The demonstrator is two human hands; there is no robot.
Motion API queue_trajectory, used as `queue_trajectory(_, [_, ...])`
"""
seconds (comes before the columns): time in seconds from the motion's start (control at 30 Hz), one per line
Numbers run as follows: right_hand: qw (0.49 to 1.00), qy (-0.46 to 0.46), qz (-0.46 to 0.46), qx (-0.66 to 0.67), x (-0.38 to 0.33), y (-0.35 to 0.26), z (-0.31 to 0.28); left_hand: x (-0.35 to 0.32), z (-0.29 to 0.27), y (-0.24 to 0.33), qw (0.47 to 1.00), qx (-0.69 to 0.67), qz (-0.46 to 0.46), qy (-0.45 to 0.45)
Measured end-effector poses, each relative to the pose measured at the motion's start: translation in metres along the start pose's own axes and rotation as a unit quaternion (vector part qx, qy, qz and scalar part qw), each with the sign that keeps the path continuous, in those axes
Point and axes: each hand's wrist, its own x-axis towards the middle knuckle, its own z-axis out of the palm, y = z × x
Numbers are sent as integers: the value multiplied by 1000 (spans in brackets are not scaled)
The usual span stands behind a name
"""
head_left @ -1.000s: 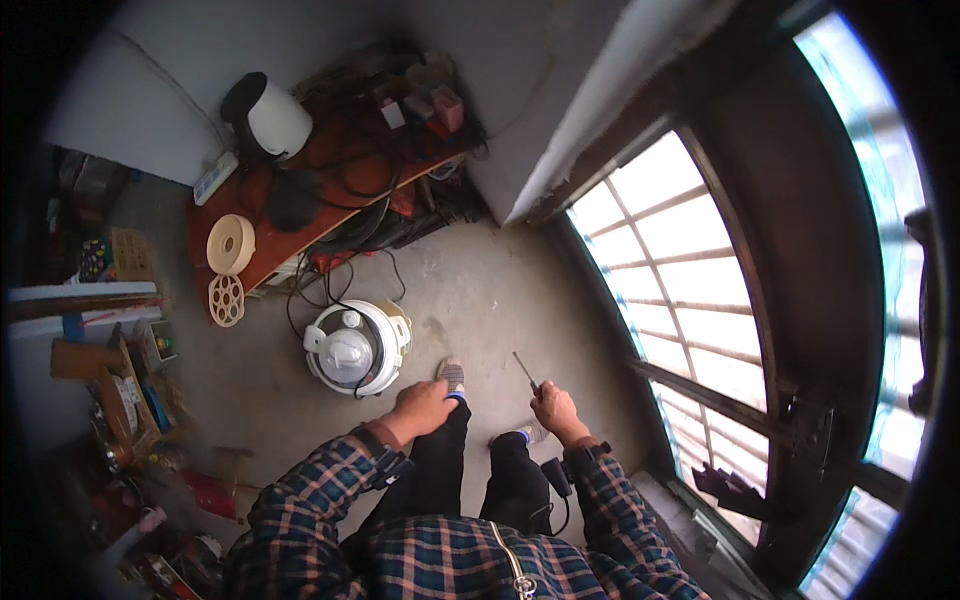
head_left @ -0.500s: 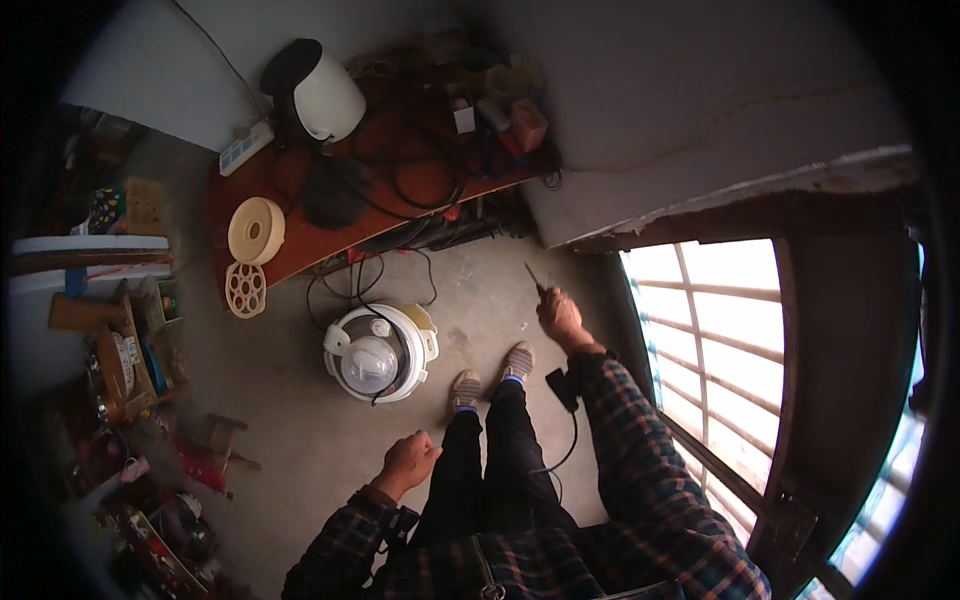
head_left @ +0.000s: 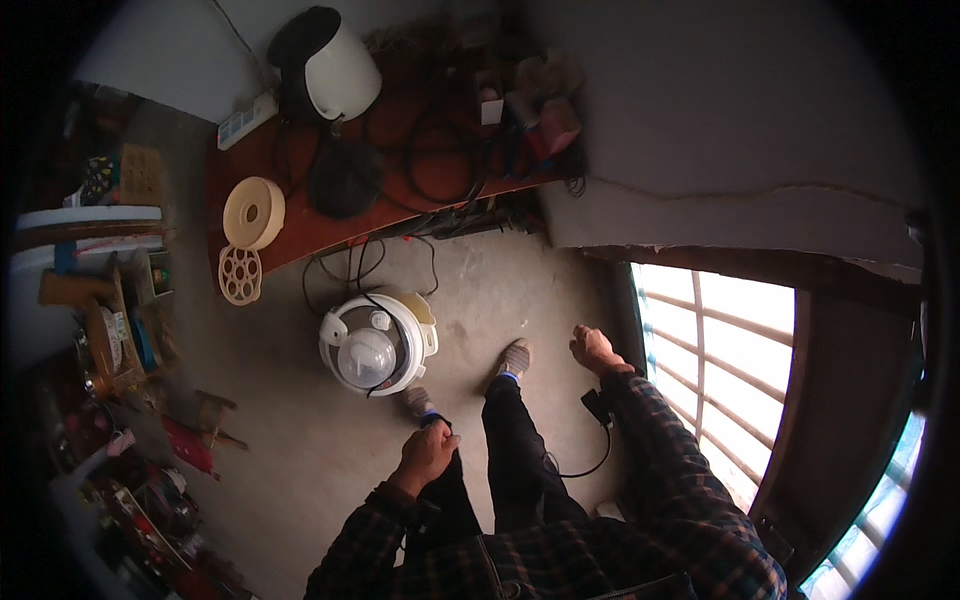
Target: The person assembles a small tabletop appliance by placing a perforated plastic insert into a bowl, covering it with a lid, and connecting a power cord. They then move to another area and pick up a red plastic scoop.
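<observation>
My left hand (head_left: pixel 427 457) is curled into a fist over my left leg, with nothing showing in it. Out to the right, beside the bright barred window, my right hand (head_left: pixel 597 352) is closed; whatever lies inside its fingers is hidden from this angle. Neither hand touches anything around it. On the floor in front of my feet stands a round white appliance, like an electric cooker (head_left: pixel 413 345), with a clear domed plastic piece (head_left: pixel 367 358) on top and a dark cord across it.
A red-brown table (head_left: pixel 300 243) carries a white and black kettle-like vessel (head_left: pixel 343 80), a power strip (head_left: pixel 246 122), a cream round tray (head_left: pixel 253 213), a holed disc (head_left: pixel 240 275) and black cables. A small wooden stool (head_left: pixel 212 420) and cluttered shelves line the left. Window bars (head_left: pixel 740 350) are right.
My right hand has moved right and down; the thin dark pointed tool seen in it before no longer shows. My left hand shifted slightly right. My left foot stepped left, nearer the cooker.
</observation>
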Motion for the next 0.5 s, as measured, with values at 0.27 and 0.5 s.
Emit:
queue_trajectory(0.27, [999, -15, 32, -10, -52, -23, 44, -4, -31, -51, 997, -44, 69, -6])
queue_trajectory(0.5, [999, 8, 44, -32, -77, -139, 61, -37, -116, -129, 997, -32, 65, 32])
